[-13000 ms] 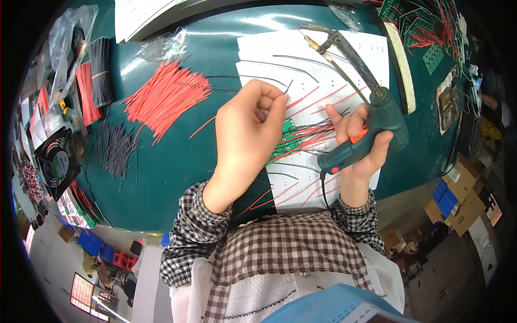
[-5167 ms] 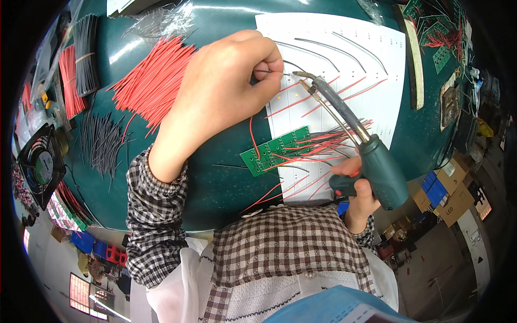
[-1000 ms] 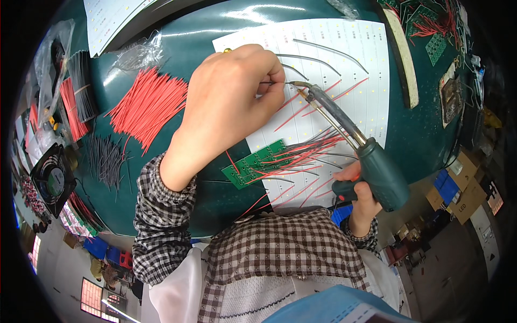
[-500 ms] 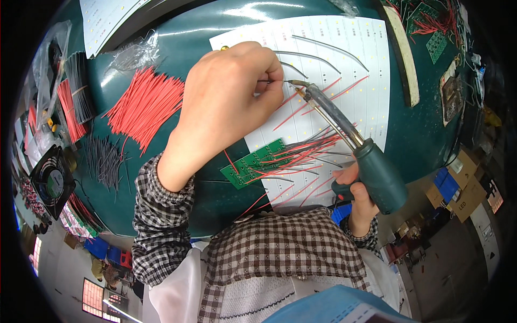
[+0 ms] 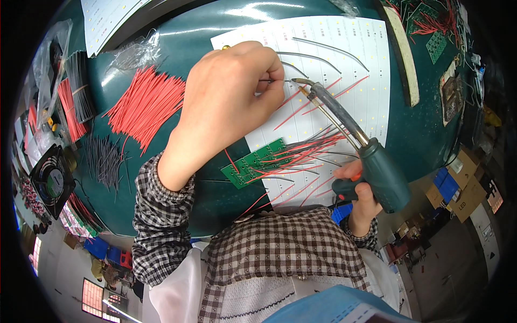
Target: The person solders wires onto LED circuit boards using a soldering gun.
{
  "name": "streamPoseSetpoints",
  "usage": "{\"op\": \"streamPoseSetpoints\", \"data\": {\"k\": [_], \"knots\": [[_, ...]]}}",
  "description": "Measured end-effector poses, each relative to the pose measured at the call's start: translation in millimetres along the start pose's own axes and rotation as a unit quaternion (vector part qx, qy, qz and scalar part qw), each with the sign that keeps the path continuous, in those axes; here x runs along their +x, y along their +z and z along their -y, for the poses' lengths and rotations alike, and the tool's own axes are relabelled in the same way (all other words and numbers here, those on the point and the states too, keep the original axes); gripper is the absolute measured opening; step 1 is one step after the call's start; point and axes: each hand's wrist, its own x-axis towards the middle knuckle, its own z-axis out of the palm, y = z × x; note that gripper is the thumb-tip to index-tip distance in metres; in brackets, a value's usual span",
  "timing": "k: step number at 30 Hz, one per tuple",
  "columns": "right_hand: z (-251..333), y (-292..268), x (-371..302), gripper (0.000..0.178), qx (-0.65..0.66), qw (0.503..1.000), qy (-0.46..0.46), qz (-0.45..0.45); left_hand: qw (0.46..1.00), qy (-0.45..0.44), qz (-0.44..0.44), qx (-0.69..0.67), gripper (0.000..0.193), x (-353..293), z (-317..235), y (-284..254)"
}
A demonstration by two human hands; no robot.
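My left hand [image 5: 231,89] pinches a thin black wire [image 5: 265,81] above a white LED board sheet [image 5: 371,48]. The wire's bare end points right, close to the tip of a soldering gun [image 5: 382,175]. My right hand [image 5: 363,196] is wrapped round the green gun's trigger handle; its bent metal tip slants up and left. On the sheet lie several black wires [image 5: 318,55] and red wires [image 5: 336,94], some of them attached to it. Below my left hand sits a green circuit board panel [image 5: 253,161], with red and black wires trailing off to the right.
Left of my forearm lie a pile of red wires [image 5: 142,110], a pile of dark wires [image 5: 103,161] and a crumpled clear bag [image 5: 140,54]. A small black fan [image 5: 54,183] stands at the left table edge. A pale bar [image 5: 404,64] lies right of the sheet.
My right hand has shifted the soldering gun slightly right, so its tip has drawn back a little from my left fingers. My left hand has barely moved.
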Motion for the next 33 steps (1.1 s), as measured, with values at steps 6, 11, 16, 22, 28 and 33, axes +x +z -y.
{"op": "streamPoseSetpoints", "data": {"k": [6, 11, 16, 22, 28, 33], "knots": [[3.6, 3.4, 2.6, 0.049, -0.015, 1.0, 0.01, 0.004, 1.0, -0.002, 0.003, 0.002, 0.007, 0.0, 0.4, 0.0], [4.5, 1.9, 1.6, 0.052, -0.034, 0.999, 0.02, 0.013, 1.0, 0.002, 0.003, 0.004, 0.007, 0.0, 0.8, 0.1], [5.0, 0.9, -1.5, 0.064, -0.02, 0.998, 0.053, -0.001, 1.0, 0.003, 0.0, -0.005, 0.007, 0.1, 1.6, 1.0], [-0.1, 2.4, 0.7, 0.071, 0.012, 1.0, 0.006, -0.021, 1.0, 0.007, -0.008, -0.004, 0.007, -0.1, 2.3, 1.0], [-3.4, -6.2, 1.1, 0.07, 0.023, 0.999, -0.02, -0.044, 0.998, 0.042, -0.014, -0.046, 0.008, -2.6, -2.4, -13.0], [-5.4, -17.1, 3.1, 0.068, 0.069, 0.993, -0.047, -0.088, 0.981, 0.132, 0.015, 0.141, 0.011, 17.1, 5.1, -27.4]]}}
